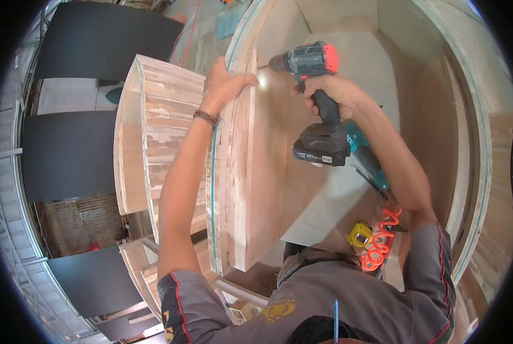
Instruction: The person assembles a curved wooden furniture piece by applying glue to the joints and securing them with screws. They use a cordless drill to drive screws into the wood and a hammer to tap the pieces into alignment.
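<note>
My right hand is wrapped round the grip of a black, grey and red cordless drill, finger near the trigger. Its bit points left at the far end of a flat wooden board, where a light shines on the wood. The board stands on edge along the inner side of a curved wooden panel with a teal line in its edge. My left hand clasps board and panel together, thumb on the board's top edge and fingers on the panel's outer side. Whether the bit touches the wood cannot be made out.
Inside the curved wooden shell, a teal power tool lies under my right forearm. Near my body are an orange coiled hose and a yellow tape measure. A slatted curved wooden piece stands left. A long screw shows at the lower edge.
</note>
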Available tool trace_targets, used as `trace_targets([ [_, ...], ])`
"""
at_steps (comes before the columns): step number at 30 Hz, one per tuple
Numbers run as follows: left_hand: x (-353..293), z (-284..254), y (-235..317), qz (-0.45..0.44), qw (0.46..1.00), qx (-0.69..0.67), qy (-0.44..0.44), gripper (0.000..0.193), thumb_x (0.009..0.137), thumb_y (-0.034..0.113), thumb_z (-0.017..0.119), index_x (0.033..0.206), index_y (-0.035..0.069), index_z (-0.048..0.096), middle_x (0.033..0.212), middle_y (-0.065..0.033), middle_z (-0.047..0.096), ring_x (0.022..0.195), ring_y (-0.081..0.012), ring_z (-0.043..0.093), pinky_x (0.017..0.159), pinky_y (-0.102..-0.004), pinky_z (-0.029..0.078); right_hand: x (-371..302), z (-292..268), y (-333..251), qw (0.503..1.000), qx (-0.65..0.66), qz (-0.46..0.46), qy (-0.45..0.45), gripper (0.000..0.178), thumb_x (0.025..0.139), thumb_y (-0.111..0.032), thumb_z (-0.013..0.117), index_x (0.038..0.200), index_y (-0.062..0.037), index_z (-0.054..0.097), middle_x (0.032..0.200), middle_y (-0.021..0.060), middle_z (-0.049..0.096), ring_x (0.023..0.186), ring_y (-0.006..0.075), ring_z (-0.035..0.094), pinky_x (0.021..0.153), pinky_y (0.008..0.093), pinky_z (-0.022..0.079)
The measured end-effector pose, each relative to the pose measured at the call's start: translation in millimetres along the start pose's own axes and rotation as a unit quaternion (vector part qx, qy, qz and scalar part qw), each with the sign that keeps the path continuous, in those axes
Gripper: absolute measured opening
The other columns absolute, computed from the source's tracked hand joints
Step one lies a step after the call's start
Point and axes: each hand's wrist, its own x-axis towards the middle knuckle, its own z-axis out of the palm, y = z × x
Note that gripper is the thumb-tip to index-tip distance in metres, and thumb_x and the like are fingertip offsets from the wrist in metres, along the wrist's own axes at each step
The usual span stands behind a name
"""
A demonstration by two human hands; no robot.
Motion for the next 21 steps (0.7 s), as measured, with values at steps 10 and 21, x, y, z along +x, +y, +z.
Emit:
trace_targets([
  [10,-33,13,11,0.284,0.918,0.072,0.266,0.055,0.078,0.024,0.075,0.126,0.005,0.058,0.123,-0.0151,0.065,0.117,-0.0348,0.059,0.099,-0.0488,0.047,-134,1,-6,0.968,0.035,-0.218,0.117,0.036,0.081,-0.001,0.06,0.117,0.0014,0.056,0.102,0.0142,0.067,0.062,0.0138,0.057,0.053,0.0287,0.051],
  [21,-193,175,38,-0.022,0.849,-0.433,0.301,0.077,0.088,0.032,0.081,0.143,-0.005,0.042,0.135,-0.0219,0.052,0.132,-0.0307,0.049,0.108,-0.0451,0.044,-236,12,29,0.935,0.057,-0.291,0.193,0.031,0.076,-0.001,0.059,0.106,0.0046,0.06,0.094,0.0138,0.069,0.056,0.0162,0.056,0.053,0.0312,0.049],
])
